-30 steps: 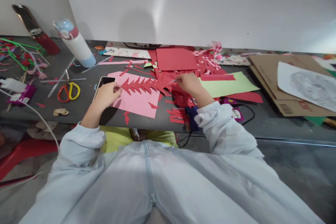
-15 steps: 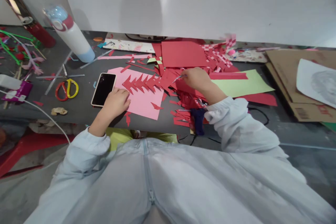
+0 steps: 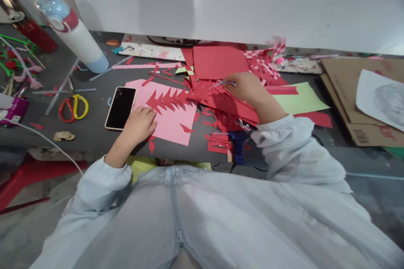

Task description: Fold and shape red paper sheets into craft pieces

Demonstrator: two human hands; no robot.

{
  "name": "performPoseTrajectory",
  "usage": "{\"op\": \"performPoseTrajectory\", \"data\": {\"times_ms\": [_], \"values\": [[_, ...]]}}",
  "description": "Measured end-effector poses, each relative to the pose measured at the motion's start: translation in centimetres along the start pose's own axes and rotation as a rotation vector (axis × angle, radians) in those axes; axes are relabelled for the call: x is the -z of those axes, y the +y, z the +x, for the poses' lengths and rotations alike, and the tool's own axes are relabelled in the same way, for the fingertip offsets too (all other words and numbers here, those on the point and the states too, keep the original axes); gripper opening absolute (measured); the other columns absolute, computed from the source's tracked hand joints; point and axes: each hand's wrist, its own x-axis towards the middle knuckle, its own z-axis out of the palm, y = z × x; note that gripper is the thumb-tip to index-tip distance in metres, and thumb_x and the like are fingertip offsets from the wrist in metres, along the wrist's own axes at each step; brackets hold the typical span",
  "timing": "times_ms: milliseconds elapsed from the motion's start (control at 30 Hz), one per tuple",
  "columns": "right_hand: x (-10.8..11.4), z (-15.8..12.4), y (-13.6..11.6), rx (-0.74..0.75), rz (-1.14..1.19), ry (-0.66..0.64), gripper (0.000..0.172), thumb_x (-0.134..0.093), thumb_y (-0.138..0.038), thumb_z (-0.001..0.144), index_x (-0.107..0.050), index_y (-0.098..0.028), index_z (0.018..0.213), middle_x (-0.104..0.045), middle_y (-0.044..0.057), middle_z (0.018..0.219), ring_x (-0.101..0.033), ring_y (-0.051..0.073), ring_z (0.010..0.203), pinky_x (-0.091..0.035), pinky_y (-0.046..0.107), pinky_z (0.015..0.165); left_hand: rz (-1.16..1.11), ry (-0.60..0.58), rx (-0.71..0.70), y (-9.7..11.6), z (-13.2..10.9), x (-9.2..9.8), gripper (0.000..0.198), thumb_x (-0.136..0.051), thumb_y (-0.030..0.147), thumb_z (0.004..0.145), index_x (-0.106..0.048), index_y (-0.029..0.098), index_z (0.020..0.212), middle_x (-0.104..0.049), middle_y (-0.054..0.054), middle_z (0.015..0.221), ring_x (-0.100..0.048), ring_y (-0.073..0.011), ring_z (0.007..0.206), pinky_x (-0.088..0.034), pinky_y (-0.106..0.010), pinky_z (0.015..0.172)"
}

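My left hand (image 3: 140, 126) lies on the left edge of a pink paper sheet (image 3: 175, 128), fingers stretched out, just beside a phone (image 3: 120, 107) with a dark screen. On the sheet is a row of pointed red paper pieces (image 3: 167, 100), overlapping like a spiny strip. My right hand (image 3: 243, 88) is closed on a thin, pale blue and silver pointed tool (image 3: 220, 83) over the heap of red paper; its exact kind is too small to make out. Below that hand a dark blue glue gun (image 3: 239, 147) lies among red scraps (image 3: 217, 143).
At left are scissors (image 3: 74, 108) with red and yellow handles, a white bottle (image 3: 77, 38) and crumpled paper (image 3: 64, 135). Behind the heap lies a red sheet (image 3: 220, 62). Light green paper (image 3: 299, 97) and stacked cardboard (image 3: 344, 92) with a drawing (image 3: 383, 96) are at right.
My right hand has shifted slightly to the right with the thin tool, and more of the tool shows. My left hand stays on the pink sheet. The view has shifted a little.
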Motion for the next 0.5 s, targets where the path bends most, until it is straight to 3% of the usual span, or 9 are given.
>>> {"op": "performPoseTrajectory", "data": {"times_ms": [300, 500], "values": [[0.6, 1.1, 0.2, 0.001, 0.066, 0.042, 0.027, -0.056, -0.023, 0.091, -0.074, -0.016, 0.109, -0.074, 0.013, 0.109, -0.065, 0.027, 0.099, -0.044, 0.035, 0.078, -0.001, 0.007, -0.002, -0.2, 0.0, -0.2, 0.035, -0.047, 0.029, 0.091, -0.068, 0.013, 0.115, -0.065, -0.017, 0.126, -0.057, -0.0343, 0.118, -0.046, -0.048, 0.103], [1.8, 1.4, -1.1, 0.103, 0.223, 0.108, 0.024, -0.055, -0.029, 0.089, -0.075, -0.017, 0.095, -0.075, 0.010, 0.096, -0.066, 0.026, 0.089, -0.049, 0.039, 0.080, -0.013, 0.037, -0.007, 0.2, 0.5, -0.4, 0.035, -0.045, 0.027, 0.092, -0.067, 0.014, 0.116, -0.060, -0.019, 0.127, -0.056, -0.0341, 0.118, -0.047, -0.050, 0.101]]}}
